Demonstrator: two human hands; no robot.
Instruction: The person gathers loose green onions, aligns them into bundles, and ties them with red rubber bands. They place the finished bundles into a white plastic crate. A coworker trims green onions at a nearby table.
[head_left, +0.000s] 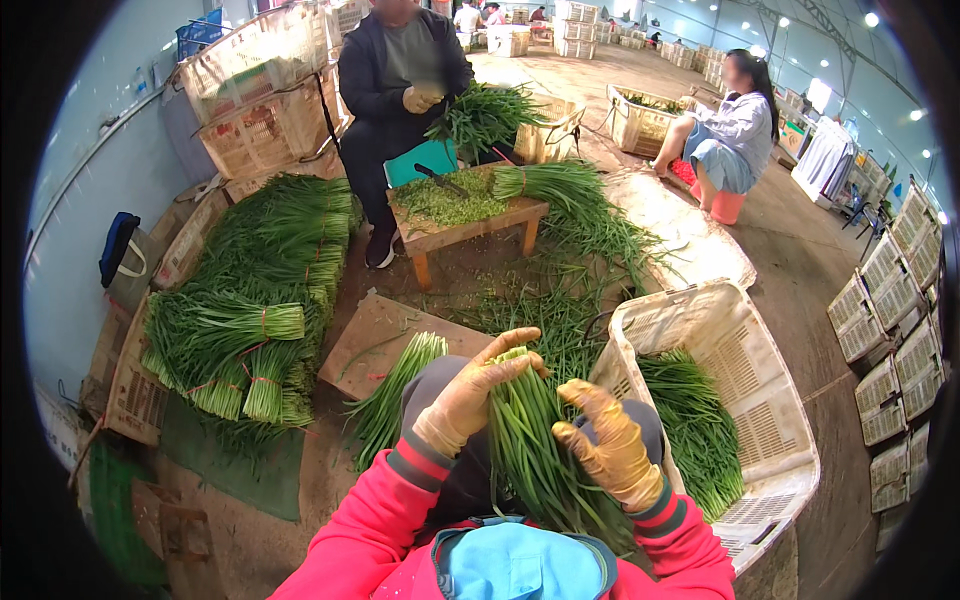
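Note:
My left hand (480, 382), in a stained yellowish glove, grips a bunch of green garlic chives (525, 427) near its pale cut ends. The bunch stands over my lap, its leaves hanging down. Beside it on the right, my right hand (592, 431), gloved too, has its fingers spread and holds nothing. A smaller loose bunch of chives (394, 397) leans by my left knee, against a low wooden board (375, 341). More chives (697, 427) lie inside a white plastic crate (776, 420) at my right.
Tied chive bundles (262, 322) are heaped at the left. A co-worker (401, 82) sits behind a small wooden table (469, 225) with a knife (442, 181) and trimmings. Loose leaves (555, 315) litter the floor. Another person (735, 135) sits at the back right; stacked crates (877, 315) line the right.

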